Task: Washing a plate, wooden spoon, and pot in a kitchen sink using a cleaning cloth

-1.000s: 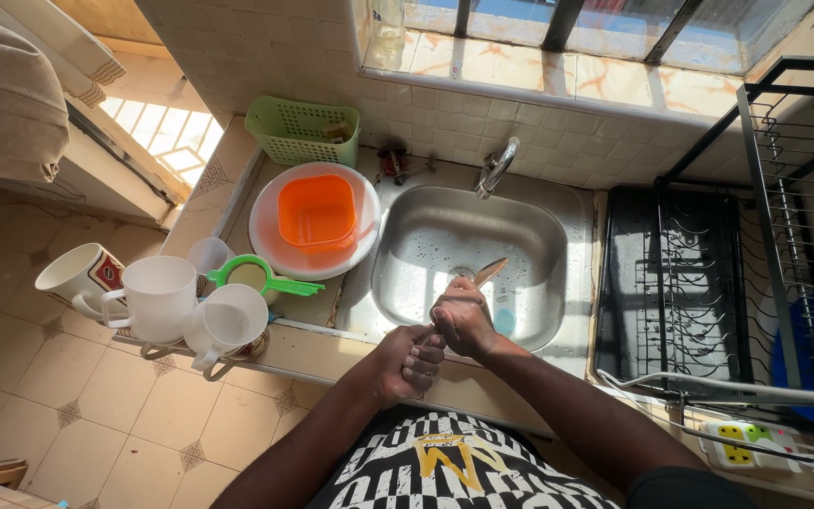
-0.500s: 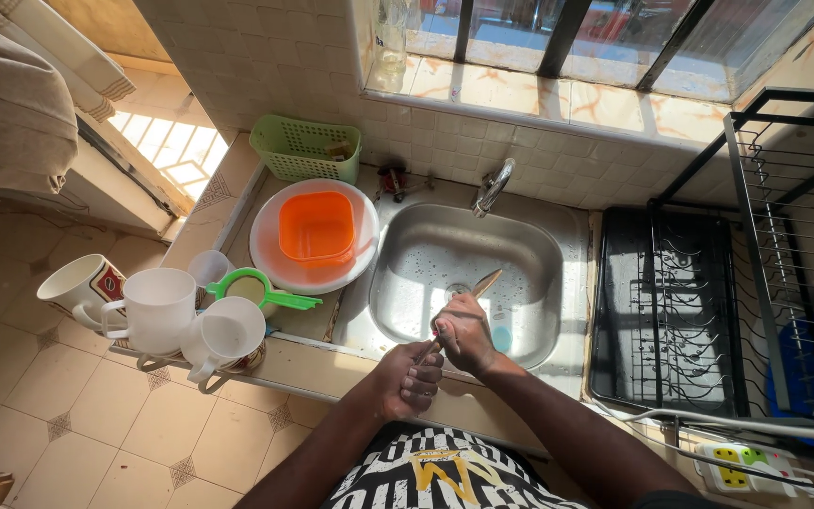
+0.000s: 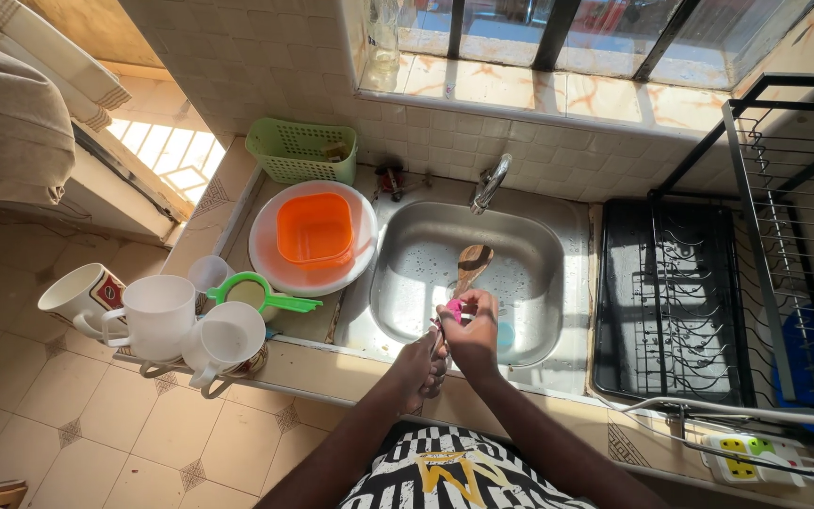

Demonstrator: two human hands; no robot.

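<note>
A: How are the hands sitting?

B: Both are reaching forward over the near rim of the steel sink (image 3: 529,231). The left hand (image 3: 423,366) is curling its fingers around the lower handle of the wooden spoon (image 3: 471,261). The right hand (image 3: 472,332) is closing around the handle higher up, with something pink (image 3: 453,308) pressed against it; what the pink thing is, I cannot tell.

A: Where is the spoon pointing?

B: Its bowl is tilting away over the basin, below the tap (image 3: 489,182).

A: Anything changing since half a second ago?

B: The spoon is standing steeper now, its bowl showing clearly above the right hand. The white plate (image 3: 266,247) with the orange container (image 3: 314,227) and the white mugs (image 3: 190,325) are sitting where they were.
</note>
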